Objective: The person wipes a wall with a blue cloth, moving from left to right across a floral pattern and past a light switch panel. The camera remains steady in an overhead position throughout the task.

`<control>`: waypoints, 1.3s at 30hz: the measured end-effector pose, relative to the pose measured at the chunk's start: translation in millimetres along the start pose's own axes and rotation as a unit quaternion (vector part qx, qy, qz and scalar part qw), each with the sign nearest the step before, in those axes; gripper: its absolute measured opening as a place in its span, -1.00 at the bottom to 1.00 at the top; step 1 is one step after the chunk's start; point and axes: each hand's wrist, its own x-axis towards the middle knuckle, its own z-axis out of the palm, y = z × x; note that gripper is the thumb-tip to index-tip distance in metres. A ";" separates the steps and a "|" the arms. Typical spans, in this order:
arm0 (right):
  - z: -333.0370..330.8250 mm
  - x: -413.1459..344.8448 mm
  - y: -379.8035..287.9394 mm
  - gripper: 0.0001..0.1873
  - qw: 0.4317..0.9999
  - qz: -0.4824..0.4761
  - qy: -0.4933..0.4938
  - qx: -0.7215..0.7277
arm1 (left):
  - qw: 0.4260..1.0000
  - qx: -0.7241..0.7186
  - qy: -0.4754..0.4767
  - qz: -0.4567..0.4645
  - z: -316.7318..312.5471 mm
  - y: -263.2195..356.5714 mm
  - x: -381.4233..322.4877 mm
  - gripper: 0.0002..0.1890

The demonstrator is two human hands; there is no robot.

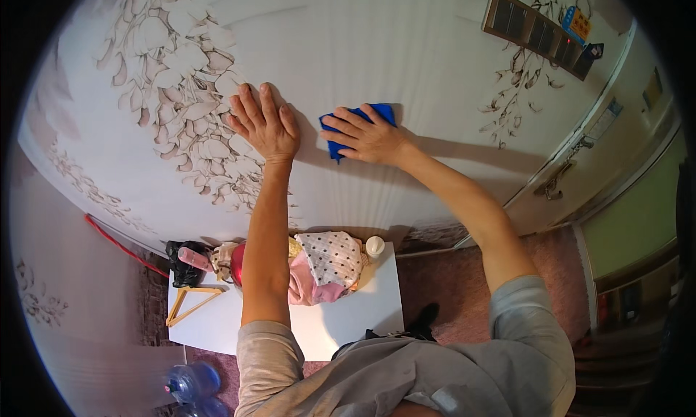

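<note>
My right hand [371, 137] presses a blue cloth [387, 112] flat against the pale wall [348, 47]. Parts of the cloth show around my fingers and beyond my knuckles. To the left, my left hand [266, 123] rests on the same wall with its fingers apart and nothing under it that I can see. It lies at the edge of a printed flower pattern [185, 112]. Both arms reach up over a white table [348, 324] that stands against the wall.
Folded cloths, a polka-dot one [331, 256] on top, a white-capped bottle [375, 246], a wooden hanger [190, 303] and a black plastic bag [185, 264] lie on the table. A switch panel [535, 33] and a door handle [554, 186] are at right. Water jugs [193, 381] stand on the floor.
</note>
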 end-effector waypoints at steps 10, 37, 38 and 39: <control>-0.6 -27.4 12.2 -0.32 0.999 -0.009 -0.027 0.028 | 0.995 0.004 -0.060 0.083 -4.3 45.9 19.7 -0.47; -18.1 -2.0 20.4 -0.35 0.985 0.169 0.010 0.023 | 0.995 -0.007 -0.049 0.086 11.9 50.6 11.9 -0.48; -17.6 -1.0 19.4 -0.36 0.985 0.172 0.014 0.031 | 0.995 -0.007 -0.054 0.086 10.6 50.6 10.1 -0.48; -19.1 4.8 24.3 -0.36 0.985 0.171 0.019 0.036 | 0.995 -0.008 -0.054 0.083 11.7 51.9 10.1 -0.48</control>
